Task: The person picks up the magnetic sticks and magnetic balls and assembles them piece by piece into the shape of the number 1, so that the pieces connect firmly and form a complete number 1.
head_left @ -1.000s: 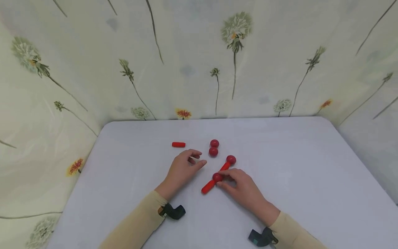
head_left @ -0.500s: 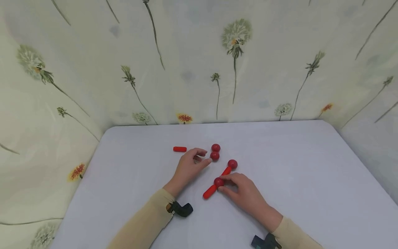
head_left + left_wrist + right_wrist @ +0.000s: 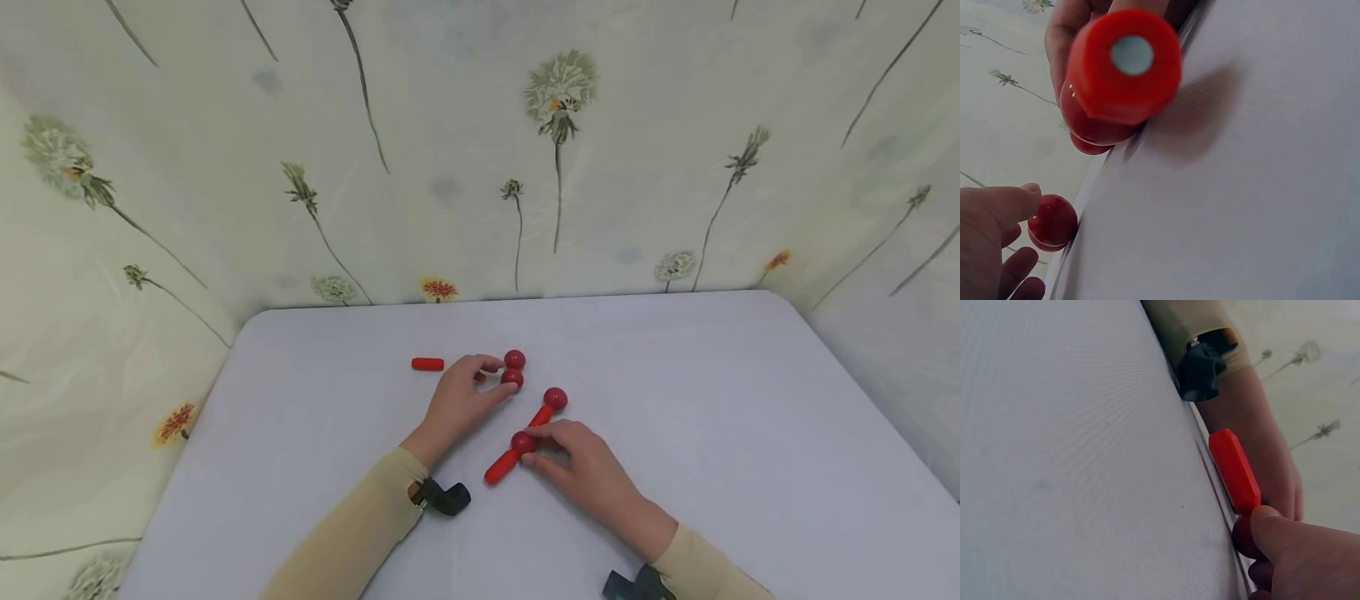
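Note:
My right hand (image 3: 592,468) pinches a dark red ball (image 3: 522,442) between thumb and fingers. This ball sits mid-chain: a red rod (image 3: 501,467) extends toward me and another red rod (image 3: 540,416) leads to a far ball (image 3: 555,398). A pale round disc shows in the near rod's end (image 3: 1124,65) in the left wrist view. My left hand (image 3: 463,400) reaches toward two red balls lying together, a near ball (image 3: 512,380) and a far ball (image 3: 514,359). Its thumb tip is at the near ball; whether they touch, I cannot tell.
A loose red rod (image 3: 427,364) lies left of the ball pair, beyond my left hand. Everything is on a white table (image 3: 712,400). Behind the table's back edge hangs a cloth (image 3: 450,225) printed with dandelions.
My left hand has moved right, up to the near ball of the pair. My right hand keeps its pinch on the chain's middle ball. The whole view has shifted slightly.

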### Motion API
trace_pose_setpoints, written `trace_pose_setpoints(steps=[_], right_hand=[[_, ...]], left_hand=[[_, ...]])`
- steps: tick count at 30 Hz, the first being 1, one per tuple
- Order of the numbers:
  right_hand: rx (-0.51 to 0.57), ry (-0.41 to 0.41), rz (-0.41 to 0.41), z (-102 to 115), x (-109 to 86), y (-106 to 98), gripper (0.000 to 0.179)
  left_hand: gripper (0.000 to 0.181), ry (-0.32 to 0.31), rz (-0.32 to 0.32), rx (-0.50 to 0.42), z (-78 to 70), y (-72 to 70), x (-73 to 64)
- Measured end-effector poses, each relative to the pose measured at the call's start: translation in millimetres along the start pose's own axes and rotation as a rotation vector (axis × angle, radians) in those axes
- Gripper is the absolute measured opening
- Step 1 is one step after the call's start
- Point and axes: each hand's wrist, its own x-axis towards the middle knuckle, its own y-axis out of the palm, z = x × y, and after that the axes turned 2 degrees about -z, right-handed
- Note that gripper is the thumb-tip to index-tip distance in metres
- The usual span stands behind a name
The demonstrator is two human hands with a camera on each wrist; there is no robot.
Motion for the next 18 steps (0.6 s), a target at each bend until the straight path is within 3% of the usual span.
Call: trace_pose_setpoints(steps=[12, 18], right_hand=[[0.006, -0.019, -0.013, 1.4, 0.0, -0.9, 0.038], [0.011, -0.02, -0.017, 0.7, -0.8, -0.4, 0.038]], left_hand=[[0.037, 0.074, -0.013, 0.079, -1.6, 1.7, 3.2], [0.034, 0.062, -0.023, 0.073, -1.3, 2.7, 3.1]])
